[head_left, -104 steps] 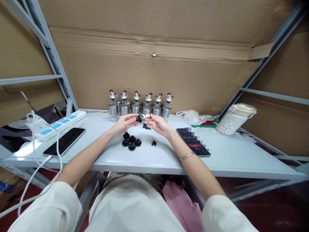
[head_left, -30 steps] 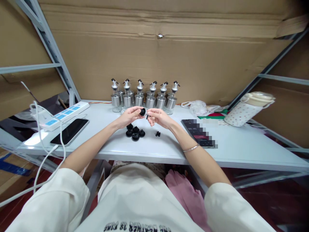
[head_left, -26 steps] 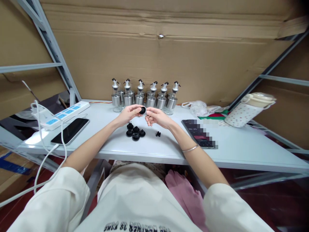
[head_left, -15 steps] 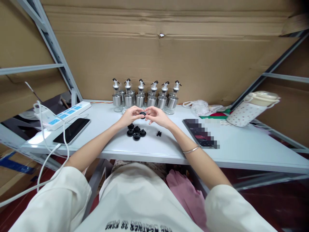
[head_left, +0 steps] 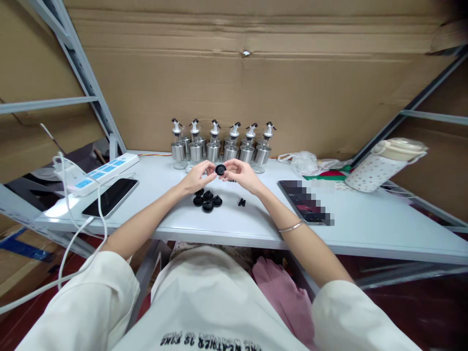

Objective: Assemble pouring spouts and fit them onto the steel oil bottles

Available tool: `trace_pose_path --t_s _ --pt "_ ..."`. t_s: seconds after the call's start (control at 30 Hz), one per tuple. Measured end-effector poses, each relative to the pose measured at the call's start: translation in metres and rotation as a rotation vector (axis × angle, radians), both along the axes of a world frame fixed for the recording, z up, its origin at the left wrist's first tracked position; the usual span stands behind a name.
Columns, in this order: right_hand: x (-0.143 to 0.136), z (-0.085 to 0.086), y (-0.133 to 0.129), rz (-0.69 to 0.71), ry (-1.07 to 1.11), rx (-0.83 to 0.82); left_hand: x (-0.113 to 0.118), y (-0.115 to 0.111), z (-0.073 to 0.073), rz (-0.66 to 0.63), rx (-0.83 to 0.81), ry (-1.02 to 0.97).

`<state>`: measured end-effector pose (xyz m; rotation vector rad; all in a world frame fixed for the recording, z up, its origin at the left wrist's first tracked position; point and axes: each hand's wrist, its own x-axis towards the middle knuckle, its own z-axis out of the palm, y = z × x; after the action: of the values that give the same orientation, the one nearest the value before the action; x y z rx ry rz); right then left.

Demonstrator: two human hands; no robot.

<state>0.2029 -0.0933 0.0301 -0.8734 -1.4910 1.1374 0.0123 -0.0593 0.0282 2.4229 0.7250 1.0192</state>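
Above mid-bench (head_left: pixel 237 226): that's where the round black piece (head_left: pixel 220 169) is, up between both hands, roughly centered left to right
Left hand (head_left: pixel 199 176): mostly closed, thumb and fingertips nipping the piece's left edge
Right hand (head_left: pixel 241 174): fingers loosely curled, thumb and fingertips pinching the opposite edge
Black caps (head_left: pixel 207 206): five or so bunched up between the hands and the front edge
Tiny black bits (head_left: pixel 242 202): little clump to the right of the caps
Bottles (head_left: pixel 213 150): lined up along the back edge, steel-wrapped, pourer tops on the front row
Left end: power strip (head_left: pixel 104 174), with a dark-screened phone (head_left: pixel 110 197) just beside it
Back right corner: spotted flask (head_left: pixel 382 168), crumpled plastic bag (head_left: pixel 302 163) nearby
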Motion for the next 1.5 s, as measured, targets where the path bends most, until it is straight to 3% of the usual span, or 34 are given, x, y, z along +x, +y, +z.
trace_pose_path --t_s 0.23,0.5,1.5 --pt "0.0001 -0.0022 0.0003 0.053 -0.044 0.036 0.0011 -0.0047 0.0027 0.058 0.091 0.159" --pt "-0.0006 -0.0029 -0.0017 -0.014 -0.189 0.191 -0.0016 -0.0064 0.0030 0.133 0.243 0.262" --pt "-0.0028 -0.0025 -0.0070 -0.055 -0.376 0.288 0.0061 -0.0095 0.0025 0.092 0.184 0.237"
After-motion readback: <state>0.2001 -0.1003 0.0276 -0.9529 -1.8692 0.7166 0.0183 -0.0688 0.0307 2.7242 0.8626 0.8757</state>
